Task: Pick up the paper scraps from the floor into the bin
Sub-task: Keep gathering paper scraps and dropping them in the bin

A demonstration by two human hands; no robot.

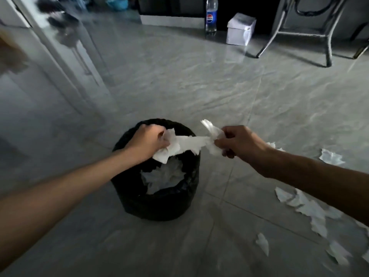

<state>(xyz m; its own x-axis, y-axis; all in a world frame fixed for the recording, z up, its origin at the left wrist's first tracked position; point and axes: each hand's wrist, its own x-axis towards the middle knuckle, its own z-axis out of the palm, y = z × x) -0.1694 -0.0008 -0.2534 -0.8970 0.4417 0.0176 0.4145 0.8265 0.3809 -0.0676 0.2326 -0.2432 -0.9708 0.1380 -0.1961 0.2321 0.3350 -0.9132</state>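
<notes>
A round black bin (pixel 159 204) lined with a black bag stands on the grey tiled floor, with white paper scraps (pixel 165 174) inside it. My left hand (pixel 147 141) is above the bin's far rim, closed on one end of a white paper scrap (pixel 191 141). My right hand (pixel 235 140), just right of the bin, grips the other end. The paper stretches between both hands over the bin's opening. Several more torn white scraps (pixel 307 206) lie on the floor at the right.
A cola bottle (pixel 211 16) and a white box (pixel 240 30) stand at the back. A metal chair frame (pixel 299 35) is at the back right. A white door frame (pixel 52 47) runs along the left.
</notes>
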